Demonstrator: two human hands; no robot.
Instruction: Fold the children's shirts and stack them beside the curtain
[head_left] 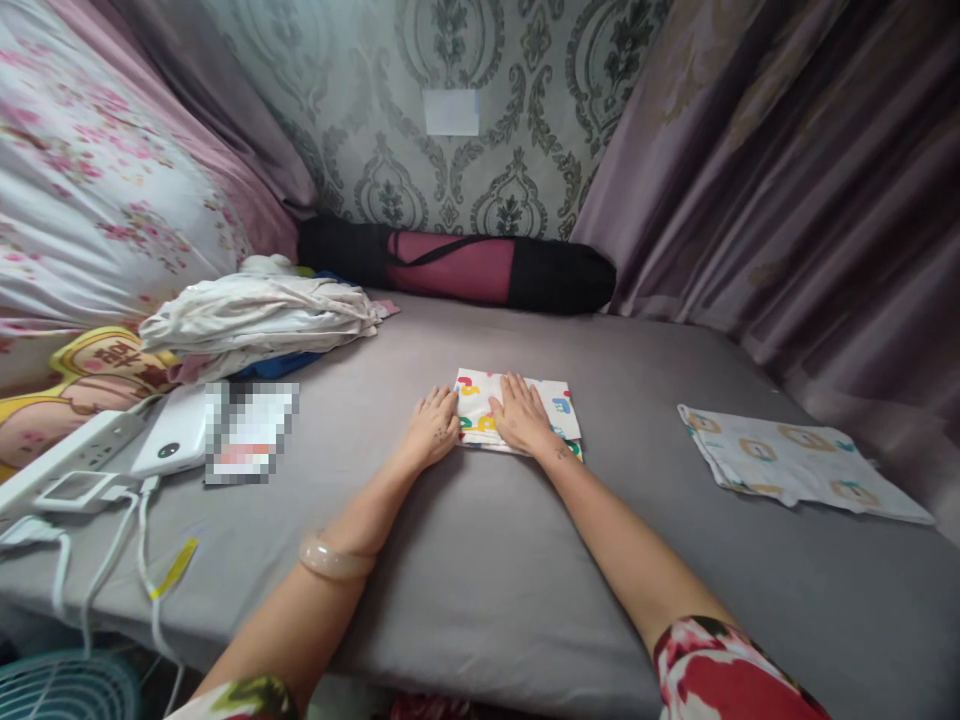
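A folded white cloth (476,405) with colourful printed shapes lies flat on the grey bed sheet in front of me. My right hand (519,412) rests on top of it, palm down with the fingers stretched out. Against the cloth's left edge lies my left hand (435,425), flat on the sheet with its fingers extended. Layers of the fold show along the near edge. Part of the cloth's print is hidden under my right hand.
Another folded printed cloth (802,455) lies on the right. At the left are a heap of clothes (262,315), a power strip (90,455) with cables and a white device (176,430). A long black and maroon bag (457,268) lies along the wall. Curtains (697,180) hang at the right.
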